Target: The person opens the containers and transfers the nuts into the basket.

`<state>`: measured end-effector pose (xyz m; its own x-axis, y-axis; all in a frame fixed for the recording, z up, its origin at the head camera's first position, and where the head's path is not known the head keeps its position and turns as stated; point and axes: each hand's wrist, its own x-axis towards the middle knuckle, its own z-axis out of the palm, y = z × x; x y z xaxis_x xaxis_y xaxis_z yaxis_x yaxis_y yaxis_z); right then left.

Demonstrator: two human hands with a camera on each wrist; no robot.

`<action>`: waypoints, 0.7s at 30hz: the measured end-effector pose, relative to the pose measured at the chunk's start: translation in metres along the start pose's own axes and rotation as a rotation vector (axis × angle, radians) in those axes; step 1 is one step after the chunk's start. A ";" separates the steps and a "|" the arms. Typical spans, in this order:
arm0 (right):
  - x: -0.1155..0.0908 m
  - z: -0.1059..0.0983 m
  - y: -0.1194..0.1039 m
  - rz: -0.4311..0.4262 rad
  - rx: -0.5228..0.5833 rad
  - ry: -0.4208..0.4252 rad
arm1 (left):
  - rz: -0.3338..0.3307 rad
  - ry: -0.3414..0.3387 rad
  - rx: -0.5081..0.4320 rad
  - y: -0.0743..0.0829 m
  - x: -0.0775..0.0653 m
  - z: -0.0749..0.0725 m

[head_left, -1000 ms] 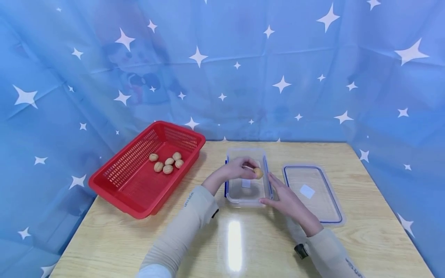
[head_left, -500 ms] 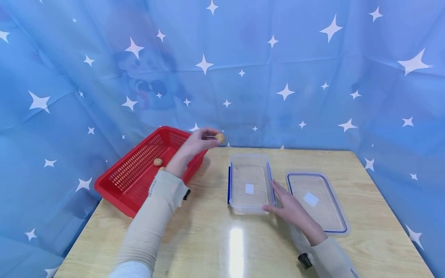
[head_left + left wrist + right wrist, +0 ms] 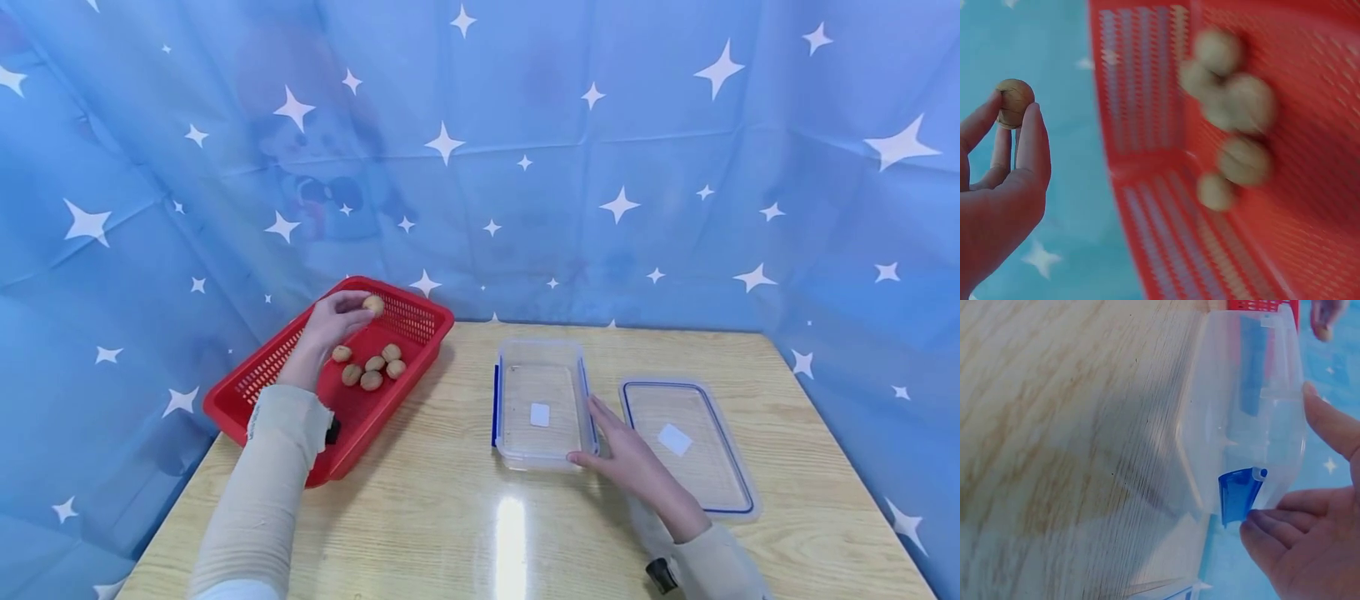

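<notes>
Between thumb and fingertips my left hand [image 3: 330, 325] pinches a walnut [image 3: 373, 305], held over the far part of the red basket [image 3: 345, 454]. The left wrist view shows this walnut [image 3: 1015, 103] up close at the fingertips. Several more walnuts [image 3: 371, 380] lie loose on the basket's floor. My right hand [image 3: 633, 458] touches the near right corner of a clear plastic food container [image 3: 546, 442], fingers extended along its right side and thumb at the front. In the right wrist view, the fingertips meet a blue side latch [image 3: 1238, 494]. No walnut shows inside the container.
A clear lid [image 3: 686, 467] with a blue seal lies flat to the right of the container. Behind the wooden table [image 3: 420, 517] hangs a blue curtain [image 3: 525, 108] with white stars, which also runs along both sides.
My left hand has swung left from over the container to over the basket, still pinching the walnut. My right hand stays at the container. The head view has shifted slightly.
</notes>
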<state>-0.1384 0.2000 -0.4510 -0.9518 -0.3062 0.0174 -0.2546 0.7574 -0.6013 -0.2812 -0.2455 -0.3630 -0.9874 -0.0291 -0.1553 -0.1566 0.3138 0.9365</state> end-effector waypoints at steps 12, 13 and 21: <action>0.000 0.001 0.001 -0.012 -0.020 0.011 | -0.173 0.068 0.005 -0.065 0.004 -0.030; 0.000 0.002 0.001 -0.011 -0.020 0.011 | -0.195 0.065 0.005 -0.068 0.004 -0.032; 0.000 0.002 0.000 0.003 -0.013 0.009 | -0.369 0.066 -0.074 -0.081 -0.004 -0.036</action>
<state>-0.1385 0.1988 -0.4525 -0.9540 -0.2989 0.0230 -0.2541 0.7656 -0.5910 -0.2649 -0.3047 -0.4269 -0.8632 -0.1894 -0.4679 -0.5006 0.2015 0.8419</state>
